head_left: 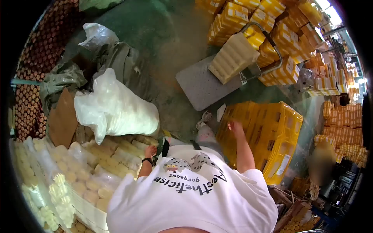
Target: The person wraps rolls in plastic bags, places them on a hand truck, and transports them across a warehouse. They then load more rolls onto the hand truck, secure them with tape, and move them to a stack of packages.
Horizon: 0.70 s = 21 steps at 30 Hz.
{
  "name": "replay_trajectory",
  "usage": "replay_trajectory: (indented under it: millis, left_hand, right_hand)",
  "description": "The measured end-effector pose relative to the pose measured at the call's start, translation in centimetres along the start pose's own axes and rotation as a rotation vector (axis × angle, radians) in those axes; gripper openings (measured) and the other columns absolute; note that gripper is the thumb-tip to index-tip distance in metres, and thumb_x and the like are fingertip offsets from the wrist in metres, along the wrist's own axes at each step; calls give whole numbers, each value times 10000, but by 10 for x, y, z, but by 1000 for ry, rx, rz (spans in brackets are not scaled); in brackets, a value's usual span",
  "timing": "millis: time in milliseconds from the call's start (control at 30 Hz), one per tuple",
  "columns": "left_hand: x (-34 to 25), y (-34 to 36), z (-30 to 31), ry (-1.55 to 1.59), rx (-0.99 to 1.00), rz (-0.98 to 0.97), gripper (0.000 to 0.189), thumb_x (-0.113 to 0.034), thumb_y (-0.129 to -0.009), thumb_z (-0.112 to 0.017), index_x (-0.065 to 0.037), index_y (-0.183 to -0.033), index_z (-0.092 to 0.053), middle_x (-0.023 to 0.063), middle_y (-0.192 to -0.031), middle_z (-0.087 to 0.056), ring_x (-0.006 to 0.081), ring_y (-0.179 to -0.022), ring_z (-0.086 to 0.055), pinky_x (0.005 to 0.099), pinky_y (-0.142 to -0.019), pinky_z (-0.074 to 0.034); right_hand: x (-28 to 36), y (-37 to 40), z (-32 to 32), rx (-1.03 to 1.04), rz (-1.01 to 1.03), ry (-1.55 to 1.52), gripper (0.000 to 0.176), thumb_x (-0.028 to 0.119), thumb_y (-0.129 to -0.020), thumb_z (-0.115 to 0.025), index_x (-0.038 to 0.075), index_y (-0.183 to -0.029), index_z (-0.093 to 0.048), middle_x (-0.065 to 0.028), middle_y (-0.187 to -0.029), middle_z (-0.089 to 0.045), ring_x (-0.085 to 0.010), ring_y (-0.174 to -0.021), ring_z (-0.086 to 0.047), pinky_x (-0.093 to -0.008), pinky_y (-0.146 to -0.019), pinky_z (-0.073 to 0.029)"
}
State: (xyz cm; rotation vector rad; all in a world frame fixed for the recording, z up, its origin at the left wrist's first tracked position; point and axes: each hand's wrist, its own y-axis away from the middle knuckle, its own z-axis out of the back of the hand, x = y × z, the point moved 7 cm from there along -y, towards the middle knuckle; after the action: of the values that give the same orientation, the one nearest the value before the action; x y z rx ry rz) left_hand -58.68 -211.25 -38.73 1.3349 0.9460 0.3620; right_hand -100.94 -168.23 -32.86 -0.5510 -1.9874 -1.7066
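My left hand (pixel 150 150), with a dark band at the wrist, hangs low by my side with its fingers a little apart and nothing in them. It is nearest to a pile of pale rolls in clear plastic (pixel 130 150). My right hand (pixel 234 126) is held out in front with loosely curled fingers, and nothing shows in it. In this view it overlaps the near edge of a large yellow-wrapped stack of boxes (pixel 268 134). A stuffed white plastic sack (pixel 120 110) stands ahead of my left hand.
A grey platform cart (pixel 198 83) ahead carries a pale wrapped block (pixel 234 58). Yellow cartons (pixel 281 73) are piled at the far right. Dark green sheeting (pixel 120 62) and a cardboard piece (pixel 62 118) lie to the left. One shoe (pixel 204 119) shows on the green floor (pixel 167 35).
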Motion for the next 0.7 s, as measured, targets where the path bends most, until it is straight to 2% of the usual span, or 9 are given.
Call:
replay_trajectory:
  millis: [33,133,167,267,367,467,533,667,700]
  left_hand:
    - [16,-23,-5,153,175,1,126,-191,-847,-517,-80,-888,-561,27,-729,-592,125,-614,-550,238,-480,-407]
    - [-34,19,-75,-158,81,-198,175,-209,-849,-534,-65,-923,-600,23,-732,-601,126,-632,-558,246,-504,-423]
    - [-48,25,-82,-426,69,-273,218,-239,-851,-556,-64,-971,-612,26,-782,-613,125,-666,-565,251,-541,-443]
    - [-80,43,-109,-213,125,-207,226,-234,-853,-551,-63,-995,-590,37,-792,-614,123,-637,-557,244,-556,-447]
    - [-117,19,-107,-224,117,-182,176,-201,-847,-565,-52,-941,-579,29,-783,-601,100,-604,-534,232,-506,-421]
    - [-189,7,-136,-286,28,-274,174,-200,-847,-569,-50,-933,-584,22,-787,-598,92,-610,-525,228,-513,-415]
    - [-246,20,-178,-170,52,-387,188,-215,-852,-566,-52,-942,-594,28,-799,-604,91,-657,-542,226,-555,-430]
    - [-319,23,-271,-250,348,-538,260,-273,-900,-512,-61,-1040,-570,33,-983,-613,145,-884,-580,291,-752,-463]
    - [-330,32,-293,-288,356,-521,229,-244,-893,-517,-58,-1012,-576,28,-945,-615,128,-843,-576,270,-721,-458]
  right_hand:
    - [28,1,-9,-57,44,90,191,256,-825,-566,69,-841,-598,-63,-724,-615,-176,-603,-582,-295,-570,-491]
    - [87,-8,-41,-74,164,144,179,235,-828,-566,59,-846,-598,-72,-715,-610,-176,-585,-576,-288,-565,-486]
    - [91,-8,-47,-60,189,127,176,229,-828,-566,57,-846,-598,-74,-712,-609,-176,-582,-574,-286,-564,-485]
    - [81,-3,-58,-15,63,236,160,196,-856,-518,42,-834,-552,-77,-734,-607,-162,-596,-581,-276,-474,-456]
    - [59,4,-45,-35,-44,-53,159,195,-849,-523,39,-854,-550,-75,-728,-602,-168,-583,-571,-285,-472,-449]
    - [29,-21,-5,-65,-81,-385,150,193,-823,-551,58,-876,-590,-83,-780,-619,-189,-681,-585,-310,-609,-493]
    - [46,-4,-5,-150,-50,-326,151,202,-818,-553,66,-871,-592,-79,-784,-619,-186,-683,-584,-314,-612,-492]
    - [53,0,15,-202,27,-300,159,222,-806,-570,82,-878,-594,-71,-777,-617,-183,-671,-578,-317,-604,-489]
    - [54,9,16,-228,24,-300,154,220,-804,-573,84,-875,-594,-68,-772,-617,-182,-662,-577,-318,-587,-484]
